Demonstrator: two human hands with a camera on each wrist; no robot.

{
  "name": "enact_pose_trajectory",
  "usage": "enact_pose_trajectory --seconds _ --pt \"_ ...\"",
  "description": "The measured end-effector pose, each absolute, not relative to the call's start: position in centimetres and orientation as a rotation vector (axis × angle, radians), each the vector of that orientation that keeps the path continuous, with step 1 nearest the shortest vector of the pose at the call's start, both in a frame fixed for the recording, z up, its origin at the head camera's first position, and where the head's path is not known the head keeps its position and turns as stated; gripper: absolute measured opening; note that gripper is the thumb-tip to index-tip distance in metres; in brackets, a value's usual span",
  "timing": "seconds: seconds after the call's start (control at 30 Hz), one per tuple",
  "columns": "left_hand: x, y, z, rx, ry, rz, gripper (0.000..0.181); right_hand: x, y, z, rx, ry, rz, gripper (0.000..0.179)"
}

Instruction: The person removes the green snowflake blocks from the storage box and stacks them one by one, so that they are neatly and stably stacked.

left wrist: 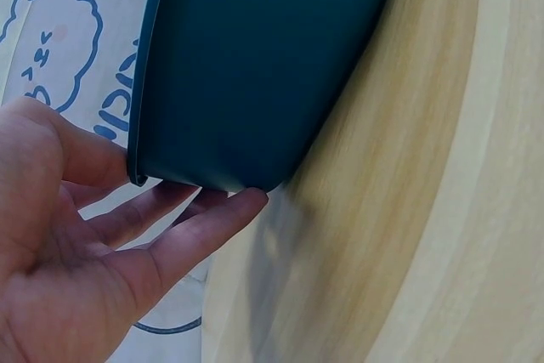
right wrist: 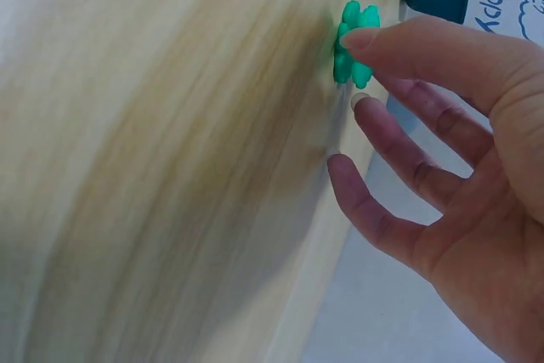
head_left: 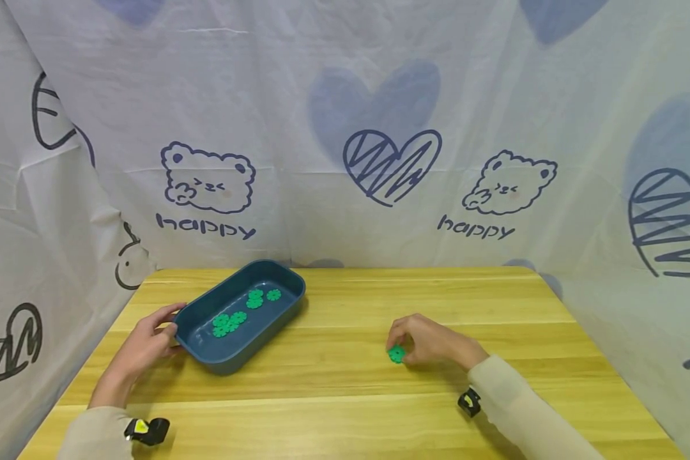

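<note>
In the head view a dark blue rectangular basin (head_left: 238, 365) stands at the left of the table, with several green flower-shaped plastic pieces (head_left: 229, 323) lying on its floor. My left hand (head_left: 146, 342) holds the basin's near left end, thumb at the rim and fingers against the outer wall (left wrist: 221, 82). Right of centre, my right hand (head_left: 431, 338) pinches a green flower-shaped piece (head_left: 397, 354) between thumb and forefinger, close to the tabletop. The right wrist view shows this piece (right wrist: 347, 57) edge-on, perhaps two layers thick; the other fingers are spread apart from it.
The wood-grain table (head_left: 345, 409) ends at a white cloth (head_left: 299, 211) printed with hearts and bears, which hangs behind and at both sides. The basin lies slantwise near the table's back left. Each sleeve carries a small black wrist device (head_left: 469, 402).
</note>
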State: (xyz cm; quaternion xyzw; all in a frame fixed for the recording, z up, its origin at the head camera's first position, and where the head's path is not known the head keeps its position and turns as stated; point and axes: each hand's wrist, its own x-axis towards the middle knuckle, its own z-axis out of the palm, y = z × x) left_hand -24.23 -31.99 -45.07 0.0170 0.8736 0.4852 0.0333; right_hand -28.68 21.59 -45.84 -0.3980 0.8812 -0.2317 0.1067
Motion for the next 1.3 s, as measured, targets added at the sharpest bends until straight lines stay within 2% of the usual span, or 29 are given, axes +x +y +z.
enact_pose_trajectory --seconds 1.3 --pt "-24.19 -32.00 -45.14 0.054 2.678 1.515 0.053 -28.57 21.56 -45.84 -1.160 2.593 -0.663 0.026"
